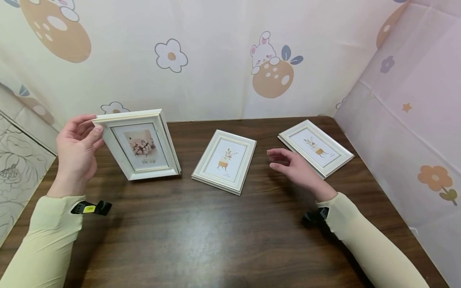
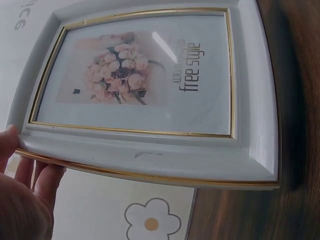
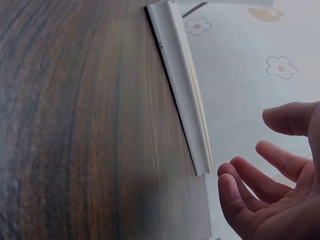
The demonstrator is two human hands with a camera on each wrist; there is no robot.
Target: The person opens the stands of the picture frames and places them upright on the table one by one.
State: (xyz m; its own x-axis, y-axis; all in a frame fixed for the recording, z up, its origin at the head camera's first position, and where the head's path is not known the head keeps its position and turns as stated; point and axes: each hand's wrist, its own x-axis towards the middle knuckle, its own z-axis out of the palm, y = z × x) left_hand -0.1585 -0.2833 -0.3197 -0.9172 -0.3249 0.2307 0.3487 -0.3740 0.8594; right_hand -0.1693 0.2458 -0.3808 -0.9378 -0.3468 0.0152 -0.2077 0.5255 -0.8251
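Observation:
My left hand (image 1: pixel 77 146) grips the upper left corner of a white picture frame (image 1: pixel 122 170), thumb on the front and fingers behind. The frame stands upright, bottom edge at the table, and shows a photo of pink flowers with "free style" lettering. In the left wrist view the gold inner trim of this picture frame (image 2: pixel 200 155) shows clearly. My right hand (image 1: pixel 293 166) hovers over the table with loosely bent fingers and holds nothing. It is between a middle white picture frame (image 1: pixel 227 162) and a right one (image 1: pixel 317 148); both lie flat with potted-plant prints.
The dark wooden table (image 1: pixel 201 232) meets a pale patterned curtain (image 1: pixel 216 88) along its back edge. More patterned cloth (image 1: pixel 407 120) hangs at the right side. A black wrist strap (image 1: pixel 91 208) sits on the left sleeve.

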